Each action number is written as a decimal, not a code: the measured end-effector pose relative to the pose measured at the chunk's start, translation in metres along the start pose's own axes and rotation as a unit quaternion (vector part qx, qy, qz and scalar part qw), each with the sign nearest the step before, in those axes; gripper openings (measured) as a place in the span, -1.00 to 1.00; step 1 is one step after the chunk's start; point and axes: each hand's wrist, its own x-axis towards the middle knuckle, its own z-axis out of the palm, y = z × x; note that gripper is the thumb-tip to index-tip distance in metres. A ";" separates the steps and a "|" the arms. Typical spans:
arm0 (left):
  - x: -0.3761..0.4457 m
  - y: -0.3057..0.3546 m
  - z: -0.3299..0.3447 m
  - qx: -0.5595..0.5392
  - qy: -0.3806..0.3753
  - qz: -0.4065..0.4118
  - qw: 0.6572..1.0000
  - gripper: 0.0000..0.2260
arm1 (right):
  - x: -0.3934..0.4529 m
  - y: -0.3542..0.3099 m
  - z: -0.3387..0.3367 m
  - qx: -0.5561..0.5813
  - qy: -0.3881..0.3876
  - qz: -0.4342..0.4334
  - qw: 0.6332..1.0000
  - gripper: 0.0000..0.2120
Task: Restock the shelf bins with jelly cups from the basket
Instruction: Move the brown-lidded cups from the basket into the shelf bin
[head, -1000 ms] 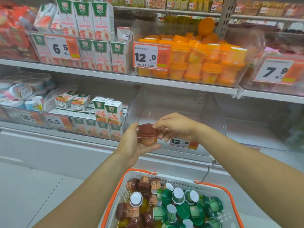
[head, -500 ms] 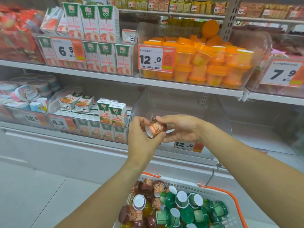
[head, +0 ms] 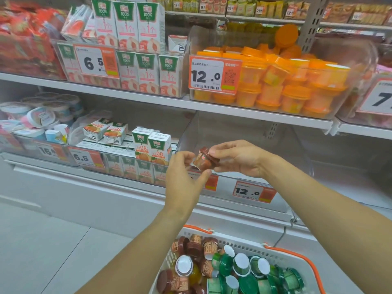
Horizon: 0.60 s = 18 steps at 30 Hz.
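Jelly cup [head: 204, 160], brown, before clear bin [head: 244, 132] | right hand [head: 237, 158] pinches it, left hand [head: 184, 177] loose, touching | bin seems empty; basket [head: 305, 259] holds many cups, most work left

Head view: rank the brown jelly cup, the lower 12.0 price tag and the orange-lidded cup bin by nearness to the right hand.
1. brown jelly cup, in the right hand
2. lower 12.0 price tag, just below
3. orange-lidded cup bin, shelf above
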 end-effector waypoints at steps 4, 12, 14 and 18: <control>-0.004 -0.017 -0.001 0.199 -0.046 0.033 0.978 -0.71 | 0.041 0.000 -0.001 -0.076 0.150 -0.058 0.984 -0.66; -0.005 -0.032 -0.003 0.211 -0.064 0.072 0.973 -0.72 | 0.111 0.015 0.016 -0.352 0.133 -0.019 0.926 -0.73; -0.005 -0.034 -0.004 0.218 -0.067 0.081 0.970 -0.69 | 0.112 0.020 0.021 -0.353 0.110 -0.012 0.929 -0.72; -0.005 -0.036 -0.005 0.231 -0.078 0.092 0.966 -0.67 | 0.114 0.032 0.023 -0.322 0.080 -0.014 0.943 -0.76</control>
